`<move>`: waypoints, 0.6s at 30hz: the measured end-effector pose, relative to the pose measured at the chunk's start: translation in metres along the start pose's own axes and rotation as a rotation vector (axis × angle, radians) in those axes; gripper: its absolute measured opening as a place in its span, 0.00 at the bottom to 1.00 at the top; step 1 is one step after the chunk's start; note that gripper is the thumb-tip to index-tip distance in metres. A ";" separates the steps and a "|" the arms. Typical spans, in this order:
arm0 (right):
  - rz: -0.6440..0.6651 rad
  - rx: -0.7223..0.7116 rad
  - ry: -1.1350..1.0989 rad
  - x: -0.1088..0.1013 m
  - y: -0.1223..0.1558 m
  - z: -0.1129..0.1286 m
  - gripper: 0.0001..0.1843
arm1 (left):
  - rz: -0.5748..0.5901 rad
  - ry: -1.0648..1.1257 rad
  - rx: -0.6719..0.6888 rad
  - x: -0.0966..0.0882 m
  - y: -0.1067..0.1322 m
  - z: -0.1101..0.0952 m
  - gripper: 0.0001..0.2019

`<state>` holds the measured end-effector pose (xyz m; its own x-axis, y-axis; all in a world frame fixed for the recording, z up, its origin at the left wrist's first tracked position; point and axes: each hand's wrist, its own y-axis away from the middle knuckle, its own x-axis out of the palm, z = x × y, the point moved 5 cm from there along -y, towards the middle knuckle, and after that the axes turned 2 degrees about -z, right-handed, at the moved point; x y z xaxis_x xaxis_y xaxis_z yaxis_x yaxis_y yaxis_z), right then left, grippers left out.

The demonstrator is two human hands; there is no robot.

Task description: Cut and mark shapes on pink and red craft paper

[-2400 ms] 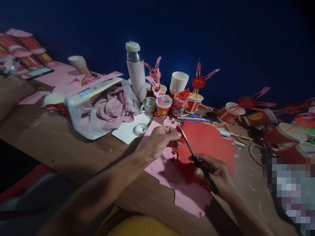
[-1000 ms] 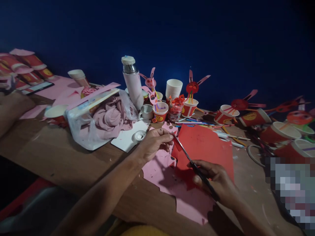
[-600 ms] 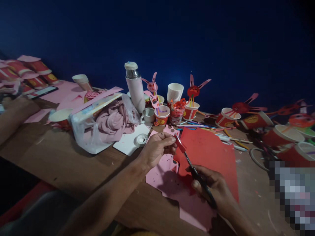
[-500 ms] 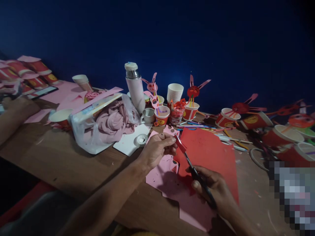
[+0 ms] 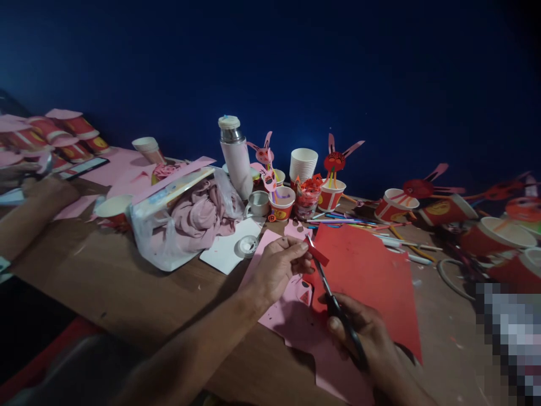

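Note:
My left hand pinches a small red paper piece just above the table. My right hand is wrapped round the black handles of a pair of scissors, whose blades point up and away and meet that piece. Under both hands lie a red paper sheet and a pink paper sheet with a jagged cut edge.
A wooden table carries a plastic bag of pink cloth, a flask, a tape roll, a cup stack, red paper cups with rabbit cut-outs, and coloured pencils. Another person's arm lies at left.
The view has drifted, shifting everything slightly down and right. My hands keep their grips; the scissors have worked further into the small red piece, which now hangs partly free from my left fingers.

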<state>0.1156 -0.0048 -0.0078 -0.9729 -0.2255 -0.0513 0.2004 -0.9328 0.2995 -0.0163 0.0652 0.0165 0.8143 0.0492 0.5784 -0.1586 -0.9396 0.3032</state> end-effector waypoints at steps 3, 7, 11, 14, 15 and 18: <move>-0.020 -0.010 0.000 0.001 0.001 0.002 0.21 | 0.004 0.001 -0.002 0.002 0.001 0.004 0.07; -0.043 -0.013 -0.014 0.004 0.003 0.004 0.22 | 0.004 -0.007 0.002 0.005 0.003 0.007 0.08; -0.024 0.017 -0.064 0.009 0.001 -0.002 0.26 | -0.018 -0.019 0.023 0.004 0.002 0.007 0.10; 0.008 0.007 -0.088 0.006 -0.004 -0.006 0.29 | -0.029 -0.033 0.032 0.003 0.001 0.006 0.10; 0.020 -0.013 -0.089 0.004 -0.005 -0.005 0.29 | -0.030 -0.036 0.036 0.002 0.001 0.005 0.09; 0.068 -0.096 -0.064 -0.003 -0.007 0.000 0.28 | -0.021 -0.042 0.044 0.001 0.000 0.003 0.08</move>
<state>0.1171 0.0028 -0.0102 -0.9616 -0.2731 0.0282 0.2729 -0.9393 0.2079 -0.0136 0.0645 0.0154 0.8400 0.0559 0.5398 -0.1173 -0.9524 0.2812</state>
